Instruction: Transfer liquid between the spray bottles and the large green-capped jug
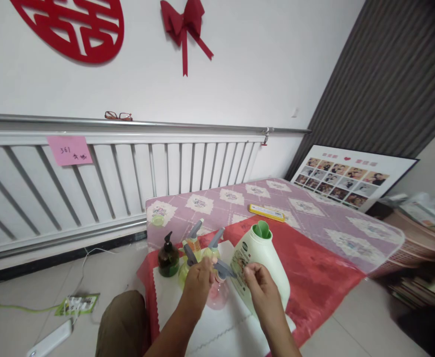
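Observation:
My left hand (198, 283) is closed beside a cluster of spray bottles, its fingertips by the grey trigger head (224, 269) of a pink spray bottle (217, 296). What it pinches, if anything, is too small to tell. My right hand (262, 285), also closed with thumb and finger together, is in front of a large pale green jug (277, 267) with a green spout at its open mouth (262, 229). A yellow spray bottle (183, 271), an orange one (194, 244) and another with a grey head (216, 239) stand behind my left hand. A dark pump bottle (168, 259) stands left of them.
A white cloth (217, 342) lies over red sheeting (314, 267) on a floral-covered table (235, 196). A yellow box (266, 213) and a small green cap (158, 220) lie farther back. Behind is a white radiator (128, 173); a photo board (351, 176) leans at right.

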Motion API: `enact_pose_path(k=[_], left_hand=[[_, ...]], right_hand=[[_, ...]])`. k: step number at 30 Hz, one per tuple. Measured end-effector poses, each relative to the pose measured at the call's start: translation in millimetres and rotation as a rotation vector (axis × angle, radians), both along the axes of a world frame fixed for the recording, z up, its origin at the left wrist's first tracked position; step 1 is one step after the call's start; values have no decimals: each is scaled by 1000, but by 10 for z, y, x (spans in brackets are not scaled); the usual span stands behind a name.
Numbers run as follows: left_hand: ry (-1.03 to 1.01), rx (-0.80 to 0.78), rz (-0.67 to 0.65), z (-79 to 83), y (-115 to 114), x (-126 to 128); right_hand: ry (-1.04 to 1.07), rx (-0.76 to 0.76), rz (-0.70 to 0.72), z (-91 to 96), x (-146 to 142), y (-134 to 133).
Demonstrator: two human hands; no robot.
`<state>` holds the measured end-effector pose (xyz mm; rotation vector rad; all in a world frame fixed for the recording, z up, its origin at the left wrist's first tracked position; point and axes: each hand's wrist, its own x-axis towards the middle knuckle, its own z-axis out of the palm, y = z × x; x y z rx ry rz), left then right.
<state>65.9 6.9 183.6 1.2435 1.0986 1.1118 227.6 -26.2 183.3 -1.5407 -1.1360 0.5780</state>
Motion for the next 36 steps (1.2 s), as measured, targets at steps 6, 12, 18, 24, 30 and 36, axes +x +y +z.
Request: enact_pose_path(k=[6, 12, 18, 24, 30, 36], left_hand=[[65, 50, 99, -370, -75, -205], [207, 112, 150, -783, -258, -151], [267, 258, 151, -953, -277, 25], [278, 365, 48, -891, -254, 159], [280, 364, -53, -842, -270, 94], [296, 307, -70, -901, -241, 166]], right_hand=[[-211, -85, 165, -97, -182, 167], [-263, -100, 219, -170, -284, 220], [-293, -113, 243, -196, -308, 152], [-199, -113, 294, -39, -394, -56], [-110, -78, 344, 37, -263, -126], [-41, 53, 111, 341, -87, -267]])
